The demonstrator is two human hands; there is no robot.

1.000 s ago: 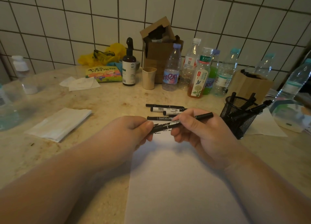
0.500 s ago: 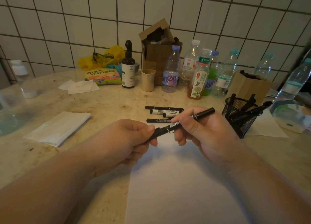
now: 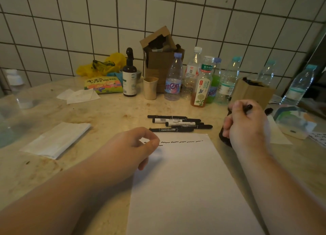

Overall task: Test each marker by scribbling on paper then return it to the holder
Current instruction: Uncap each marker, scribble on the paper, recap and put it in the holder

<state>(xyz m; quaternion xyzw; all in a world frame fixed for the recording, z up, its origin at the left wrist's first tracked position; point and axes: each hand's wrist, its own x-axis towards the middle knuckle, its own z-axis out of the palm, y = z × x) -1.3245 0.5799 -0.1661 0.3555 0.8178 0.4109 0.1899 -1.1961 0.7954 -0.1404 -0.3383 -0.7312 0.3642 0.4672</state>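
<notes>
A white sheet of paper (image 3: 190, 182) lies in front of me with a row of black scribbles (image 3: 183, 142) along its top edge. Several black markers (image 3: 178, 122) lie side by side just beyond the paper. My right hand (image 3: 247, 127) is over the black mesh holder (image 3: 224, 137), mostly hiding it, and grips a black marker (image 3: 247, 107) whose end pokes out by the thumb. My left hand (image 3: 134, 146) rests at the paper's top left corner, thumb and forefinger pinched together with nothing visible between them.
Plastic bottles (image 3: 202, 79), a brown pump bottle (image 3: 129, 76), a beige cup (image 3: 150, 88) and cardboard boxes (image 3: 160, 58) line the tiled wall. A folded tissue (image 3: 56, 139) lies left, another (image 3: 79, 96) further back. A tape dispenser (image 3: 296, 122) sits at the right.
Both hands held one marker over the paper. My right hand has carried it right, over the holder; my left hand has let go and stays at the paper's corner.
</notes>
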